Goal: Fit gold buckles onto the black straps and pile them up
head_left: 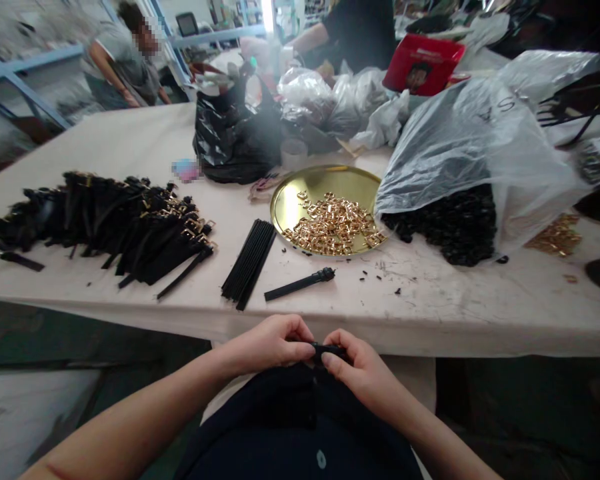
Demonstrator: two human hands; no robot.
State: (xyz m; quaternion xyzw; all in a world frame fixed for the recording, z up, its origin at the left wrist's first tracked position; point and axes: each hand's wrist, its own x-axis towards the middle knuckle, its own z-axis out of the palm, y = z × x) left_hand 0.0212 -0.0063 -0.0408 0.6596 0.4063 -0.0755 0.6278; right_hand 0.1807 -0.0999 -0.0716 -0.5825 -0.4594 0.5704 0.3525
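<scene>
My left hand (280,343) and my right hand (353,360) meet in front of my body, just below the table's front edge. Both have their fingers closed on one small black strap piece (325,349), mostly covered by the fingers. On the table beyond them lies a single black strap (300,283) with a thicker right end. Left of it is a bundle of thin black strips (249,263). Behind, a round gold tray (290,193) bears a heap of gold buckles (335,223).
A large pile of black straps with gold buckles (130,227) covers the table's left. A clear bag (450,147) spills black pieces (460,227) at right. Behind stand a black bag (233,133) and a red bag (420,63). A person (125,60) bends over at the back left; another stands behind.
</scene>
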